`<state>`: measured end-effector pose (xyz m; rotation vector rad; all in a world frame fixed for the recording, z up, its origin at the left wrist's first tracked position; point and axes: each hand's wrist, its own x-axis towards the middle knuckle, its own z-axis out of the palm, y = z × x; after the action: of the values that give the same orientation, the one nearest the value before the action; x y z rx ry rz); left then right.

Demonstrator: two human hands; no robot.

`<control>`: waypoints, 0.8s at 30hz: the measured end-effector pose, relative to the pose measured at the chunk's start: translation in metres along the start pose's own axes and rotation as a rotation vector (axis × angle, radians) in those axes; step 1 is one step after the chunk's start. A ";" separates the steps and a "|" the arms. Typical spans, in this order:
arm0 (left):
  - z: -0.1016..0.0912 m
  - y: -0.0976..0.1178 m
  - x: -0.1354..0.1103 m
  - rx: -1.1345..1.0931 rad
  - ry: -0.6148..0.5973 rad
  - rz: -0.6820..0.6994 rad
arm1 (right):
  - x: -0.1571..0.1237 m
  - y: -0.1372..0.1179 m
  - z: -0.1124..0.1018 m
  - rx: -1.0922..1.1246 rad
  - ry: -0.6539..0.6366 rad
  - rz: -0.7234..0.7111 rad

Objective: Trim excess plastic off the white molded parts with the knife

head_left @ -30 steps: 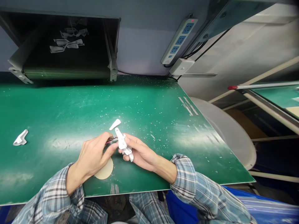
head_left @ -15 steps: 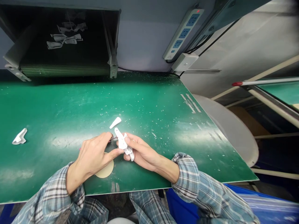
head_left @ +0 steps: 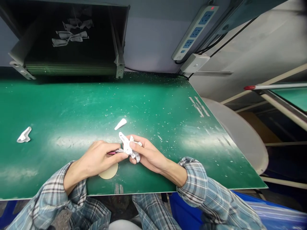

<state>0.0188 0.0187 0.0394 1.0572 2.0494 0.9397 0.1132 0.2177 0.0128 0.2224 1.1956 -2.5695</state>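
Observation:
My right hand (head_left: 150,155) is closed around several white moulded plastic parts (head_left: 128,147), its thumb pressed on top of them. From the left, my left hand (head_left: 100,156) pinches a slim metal tool with a pink part (head_left: 112,153); its tip meets the parts, and its exact kind is hidden by the fingers. My left thumb also reaches the edge of the white parts. Just beyond the hands, a small white tapered piece (head_left: 120,124) lies on the green table (head_left: 153,108). Another white plastic part (head_left: 24,135) rests far to the left.
A dark conveyor belt (head_left: 72,57) with several white parts (head_left: 69,36) on it stands at the back left. A power strip (head_left: 195,33) hangs on the wall. A round cream disc (head_left: 109,171) lies under my left hand. White specks dot the table.
The white parts have turned in my right hand, showing a different face. My left fingers have shifted, and more of the tool's pink part shows. The view has moved slightly.

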 end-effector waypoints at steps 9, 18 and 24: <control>-0.008 -0.007 0.008 -0.096 0.348 -0.025 | 0.001 0.000 0.000 -0.007 0.077 -0.013; 0.005 -0.035 0.030 0.685 0.428 -0.073 | -0.001 -0.010 0.000 0.165 0.114 -0.155; 0.010 -0.031 0.049 0.613 0.453 -0.116 | 0.003 -0.010 -0.003 0.196 0.294 -0.146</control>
<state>-0.0092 0.0504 -0.0018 1.0686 2.8556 0.5228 0.1076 0.2255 0.0172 0.5951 1.0857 -2.8593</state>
